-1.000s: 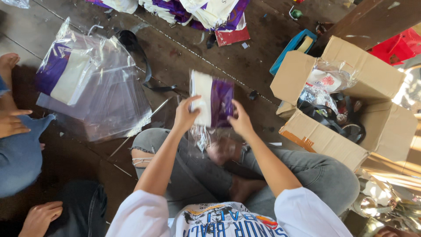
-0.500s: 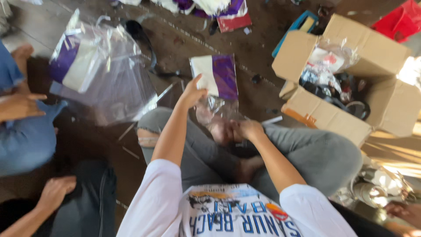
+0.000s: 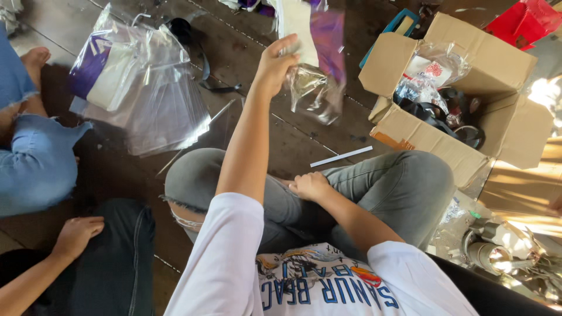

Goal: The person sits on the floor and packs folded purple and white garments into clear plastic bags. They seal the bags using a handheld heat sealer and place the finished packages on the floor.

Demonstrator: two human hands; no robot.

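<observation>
The left hand (image 3: 275, 61) was raised at arm's length, its fingers pinched on the edge of a clear plastic packet (image 3: 313, 55) that held a white and purple card; the packet's loose, crinkled lower end hung down below the grip. The right hand (image 3: 309, 186) held nothing and rested loosely curled on the person's grey-trousered knee (image 3: 404, 187), well below the packet.

Taking the open cardboard box (image 3: 468, 88) as landmark: the held packet hung just to the left of its nearest flap. Inside the box lay black straps and clear bagged items. A thin white strip (image 3: 341, 157) lay on the dark wooden floor (image 3: 246, 52) just below the box's lower left corner. A red bag (image 3: 524, 20) sat behind the box at the top right. Far left of the box, a stack of clear plastic sleeves (image 3: 140, 88) lay spread on the floor. Another person's hand (image 3: 76, 234) rested on dark trousers at the lower left, well away from the box.
</observation>
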